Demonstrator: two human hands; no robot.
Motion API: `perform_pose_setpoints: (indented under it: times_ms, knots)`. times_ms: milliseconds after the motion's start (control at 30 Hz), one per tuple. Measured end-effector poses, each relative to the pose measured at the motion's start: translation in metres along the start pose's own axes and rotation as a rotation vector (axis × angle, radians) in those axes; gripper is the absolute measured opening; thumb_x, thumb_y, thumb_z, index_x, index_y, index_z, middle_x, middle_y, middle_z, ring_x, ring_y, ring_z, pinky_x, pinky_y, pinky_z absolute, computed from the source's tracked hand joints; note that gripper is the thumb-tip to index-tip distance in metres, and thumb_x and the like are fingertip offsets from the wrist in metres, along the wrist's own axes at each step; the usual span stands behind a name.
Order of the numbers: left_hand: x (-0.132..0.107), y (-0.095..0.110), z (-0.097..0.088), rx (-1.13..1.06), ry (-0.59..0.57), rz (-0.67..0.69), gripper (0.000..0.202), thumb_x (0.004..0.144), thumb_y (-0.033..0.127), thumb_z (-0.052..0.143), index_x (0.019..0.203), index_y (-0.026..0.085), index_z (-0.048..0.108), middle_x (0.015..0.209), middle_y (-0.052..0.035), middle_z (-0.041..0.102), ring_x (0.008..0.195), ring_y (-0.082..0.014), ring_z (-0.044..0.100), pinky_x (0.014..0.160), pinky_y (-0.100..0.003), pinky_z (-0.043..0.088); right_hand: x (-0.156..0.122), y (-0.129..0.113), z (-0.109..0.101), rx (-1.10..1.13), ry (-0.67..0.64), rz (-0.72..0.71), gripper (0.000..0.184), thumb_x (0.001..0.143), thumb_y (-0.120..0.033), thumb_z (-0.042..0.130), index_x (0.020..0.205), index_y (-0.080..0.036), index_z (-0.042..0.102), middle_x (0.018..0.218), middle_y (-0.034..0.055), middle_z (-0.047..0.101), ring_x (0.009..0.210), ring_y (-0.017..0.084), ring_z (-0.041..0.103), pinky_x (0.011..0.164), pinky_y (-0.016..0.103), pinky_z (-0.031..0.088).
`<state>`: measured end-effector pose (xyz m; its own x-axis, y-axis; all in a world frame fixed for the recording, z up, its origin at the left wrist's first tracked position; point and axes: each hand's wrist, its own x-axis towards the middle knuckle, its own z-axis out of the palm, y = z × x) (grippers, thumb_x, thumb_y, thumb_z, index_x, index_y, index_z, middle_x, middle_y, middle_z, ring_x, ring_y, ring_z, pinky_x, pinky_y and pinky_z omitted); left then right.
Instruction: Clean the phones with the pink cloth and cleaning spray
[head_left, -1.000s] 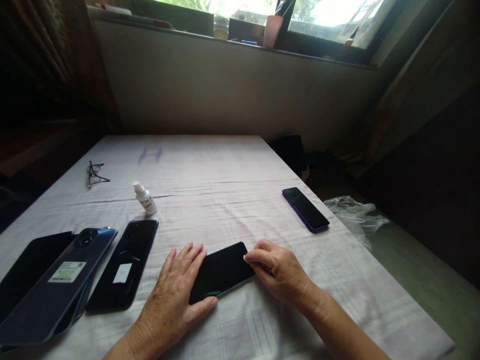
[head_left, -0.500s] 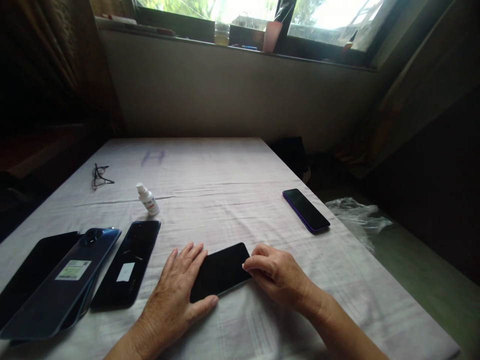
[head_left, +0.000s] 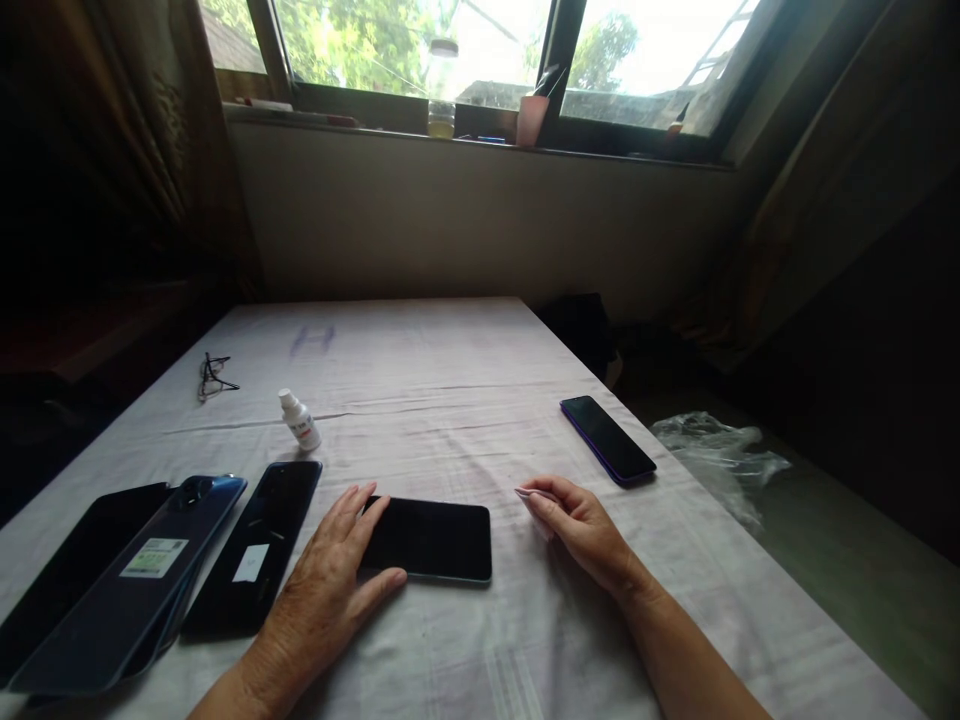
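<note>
A black smartphone (head_left: 431, 540) lies screen up on the cloth-covered table in front of me. My left hand (head_left: 334, 570) spans its left end, fingers along the far edge and thumb by the near edge. To the right of the phone and apart from it, my right hand (head_left: 577, 525) is closed in a pinch. A small pale folded piece (head_left: 534, 496) sticks out between thumb and fingers; whether it is cloth or paper I cannot tell.
Several phones (head_left: 112, 610) lie overlapped at the left, beside a dark phone (head_left: 259, 560) with a white label. A white bottle (head_left: 301, 422) and glasses (head_left: 214, 377) stand farther back. Near the right table edge lies a purple-edged phone (head_left: 609, 440). Clear plastic (head_left: 712, 455) is on the floor.
My right hand has moved off the phone's right end to the right, and the pale piece in it now shows. The phone has turned to lie nearly level across my view.
</note>
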<state>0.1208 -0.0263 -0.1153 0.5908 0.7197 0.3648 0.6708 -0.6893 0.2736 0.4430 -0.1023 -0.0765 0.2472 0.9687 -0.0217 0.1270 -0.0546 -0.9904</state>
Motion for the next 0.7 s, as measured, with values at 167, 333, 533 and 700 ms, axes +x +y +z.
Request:
perform_pose_setpoints:
  times_ms: [167,333,533,700]
  knots:
    - [0.019,-0.008,-0.014,0.001,-0.153,-0.022,0.073,0.088,0.046,0.066,0.152,0.021,0.042,0.154,-0.0139,0.05,0.145,-0.0351,0.042,0.116,-0.053,0.039,0.0,0.002,0.001,0.074,-0.004,0.017,0.052,0.074,-0.066,0.077,0.093,-0.018,0.071,0.056,-0.0043,0.052,0.046,0.009,0.042,0.043,0.022,0.034]
    - [0.039,-0.013,-0.028,-0.035,-0.307,-0.022,0.08,0.083,0.045,0.072,0.152,0.015,0.043,0.154,-0.0189,0.048,0.143,-0.0374,0.045,0.116,-0.055,0.038,-0.002,0.013,0.004,-0.108,0.087,-0.156,0.039,0.085,-0.058,0.07,0.092,-0.019,0.069,0.069,0.0017,0.063,0.058,0.015,0.057,0.052,0.025,0.048]
    - [0.059,-0.012,-0.031,-0.111,-0.359,0.085,0.073,0.086,0.038,0.069,0.153,0.026,0.042,0.157,-0.0082,0.047,0.145,-0.0273,0.043,0.117,-0.045,0.039,-0.005,0.011,0.003,-0.329,0.153,-0.33,0.019,0.091,-0.039,0.064,0.089,-0.021,0.071,0.086,0.0064,0.071,0.079,0.021,0.069,0.075,0.031,0.057]
    - [0.07,-0.009,-0.036,-0.152,-0.429,0.11,0.074,0.087,0.031,0.065,0.156,0.025,0.037,0.161,-0.0094,0.04,0.148,-0.0261,0.038,0.117,-0.045,0.037,-0.01,0.003,0.006,-0.429,0.127,-0.45,0.018,0.093,-0.031,0.058,0.091,-0.023,0.074,0.087,0.0065,0.074,0.082,0.021,0.07,0.076,0.032,0.057]
